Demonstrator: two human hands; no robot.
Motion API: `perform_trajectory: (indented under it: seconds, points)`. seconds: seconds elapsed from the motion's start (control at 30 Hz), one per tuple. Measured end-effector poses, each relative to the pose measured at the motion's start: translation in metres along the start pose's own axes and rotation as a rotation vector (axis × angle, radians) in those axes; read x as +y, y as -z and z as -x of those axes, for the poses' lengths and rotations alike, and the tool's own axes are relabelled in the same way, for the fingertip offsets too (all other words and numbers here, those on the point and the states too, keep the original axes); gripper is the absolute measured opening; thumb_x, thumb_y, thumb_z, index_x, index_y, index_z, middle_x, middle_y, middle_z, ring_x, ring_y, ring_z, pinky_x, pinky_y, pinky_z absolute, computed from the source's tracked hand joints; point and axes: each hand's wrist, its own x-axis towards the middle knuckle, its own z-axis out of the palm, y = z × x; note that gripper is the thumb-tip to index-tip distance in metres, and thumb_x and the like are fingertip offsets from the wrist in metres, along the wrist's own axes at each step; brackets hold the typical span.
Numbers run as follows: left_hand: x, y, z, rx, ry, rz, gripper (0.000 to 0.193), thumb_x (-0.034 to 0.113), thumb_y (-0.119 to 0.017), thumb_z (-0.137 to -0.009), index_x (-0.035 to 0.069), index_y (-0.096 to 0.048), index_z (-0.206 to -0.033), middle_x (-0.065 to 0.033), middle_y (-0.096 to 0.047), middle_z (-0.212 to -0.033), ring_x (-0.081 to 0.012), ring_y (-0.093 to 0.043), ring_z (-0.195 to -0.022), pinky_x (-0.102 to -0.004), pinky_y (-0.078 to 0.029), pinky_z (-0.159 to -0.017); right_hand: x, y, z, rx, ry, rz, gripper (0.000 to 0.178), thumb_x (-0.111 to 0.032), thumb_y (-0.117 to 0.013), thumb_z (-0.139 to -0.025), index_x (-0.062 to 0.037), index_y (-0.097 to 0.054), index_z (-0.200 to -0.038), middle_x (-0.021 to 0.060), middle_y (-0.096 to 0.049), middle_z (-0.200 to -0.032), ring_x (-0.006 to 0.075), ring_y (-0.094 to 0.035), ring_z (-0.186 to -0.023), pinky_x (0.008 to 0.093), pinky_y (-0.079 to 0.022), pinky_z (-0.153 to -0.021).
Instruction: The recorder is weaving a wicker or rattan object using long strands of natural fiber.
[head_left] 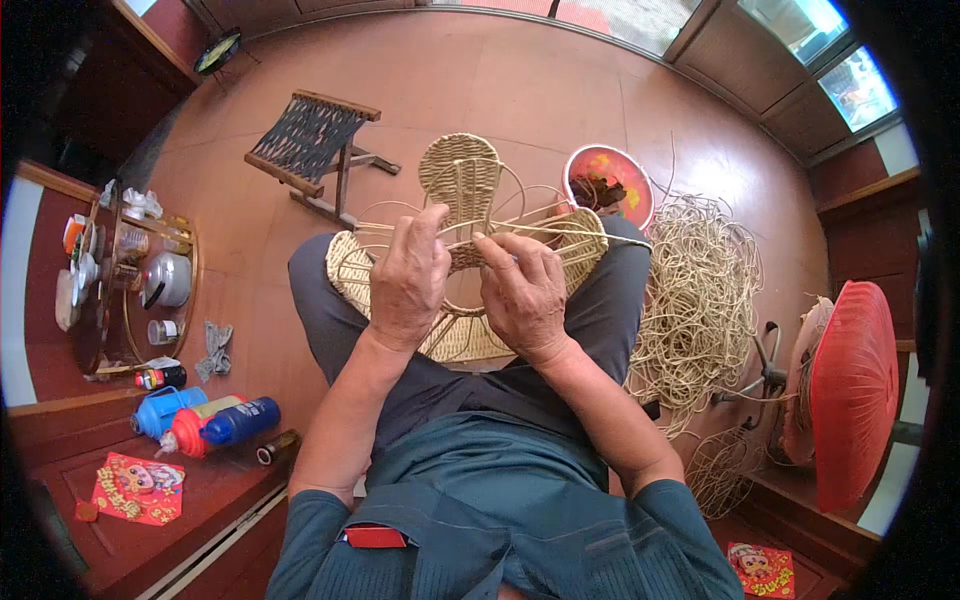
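Observation:
A woven piece of straw-coloured cord [458, 170] with rounded petal-like lobes rests across my lap and knees. Thin cord strands [590, 235] stretch sideways over its middle, some looping out past the lobes. My left hand [408, 280] is closed at the left of the centre, its fingers bent around the strands with the index finger raised. Close by on the right, my right hand [525, 292] pinches a strand between thumb and forefinger. The fingers partly hide the woven centre below them.
A large tangled heap of cord [700, 290] lies right of my knee, beside a red-rimmed basin [643, 190] holding dark brown pieces. A folding stool [315, 135] stands ahead left. Along the left are a round shelf with a kettle [170, 280] and several bottles; a red-covered fan [855, 395] stands right.

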Motion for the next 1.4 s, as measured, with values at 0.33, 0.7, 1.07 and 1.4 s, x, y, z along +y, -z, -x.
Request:
perform_trajectory:
  seconds: [0.33,0.7,1.07,1.4]
  points:
    - [-0.033,0.042,-0.039,0.034,0.199,0.029,0.021,0.009,-0.060,-0.112,0.004,-0.075,-0.126,-0.0114,-0.071,-0.090,-0.0201,-0.072,-0.081,-0.0400,-0.057,-0.074,-0.011,-0.004,0.010,-0.136,-0.011,0.187,0.060,-0.018,-0.071,-0.097,-0.0205,-0.065,-0.156,0.0098,-0.061,-0.144,0.0296,-0.058,-0.131,0.0464,-0.044,-0.110]
    - [0.002,0.010,-0.101,-0.278,0.374,0.876,0.037,0.024,-0.056,-0.120,-0.003,-0.071,-0.140,-0.0112,-0.082,-0.113,-0.0187,-0.080,-0.106,-0.0327,-0.064,-0.098,-0.022,-0.004,0.010,-0.300,0.014,0.325,0.077,-0.028,-0.071,-0.099,-0.0089,-0.046,-0.170,0.0178,-0.054,-0.153,0.0343,-0.053,-0.139,0.0492,-0.043,-0.114]
    - [-0.008,0.010,-0.072,-0.124,0.117,0.168,0.044,0.017,-0.070,-0.112,-0.001,-0.064,-0.152,-0.0115,-0.077,-0.125,-0.0193,-0.073,-0.117,-0.0338,-0.058,-0.103,-0.024,0.000,0.006,-0.322,0.036,0.336,0.077,-0.031,-0.072,-0.099,-0.0081,-0.048,-0.169,0.0197,-0.055,-0.151,0.0354,-0.054,-0.137,0.0485,-0.045,-0.113]
    - [-0.021,0.011,-0.057,-0.433,0.453,0.541,0.053,0.007,-0.073,-0.106,-0.004,-0.055,-0.154,0.0016,-0.064,-0.100,-0.0073,-0.060,-0.091,-0.0261,-0.052,-0.081,-0.022,0.001,0.006,-0.286,0.024,0.286,0.074,-0.029,-0.074,-0.098,-0.0107,-0.051,-0.166,0.0169,-0.057,-0.147,0.0340,-0.055,-0.135,0.0478,-0.045,-0.111]
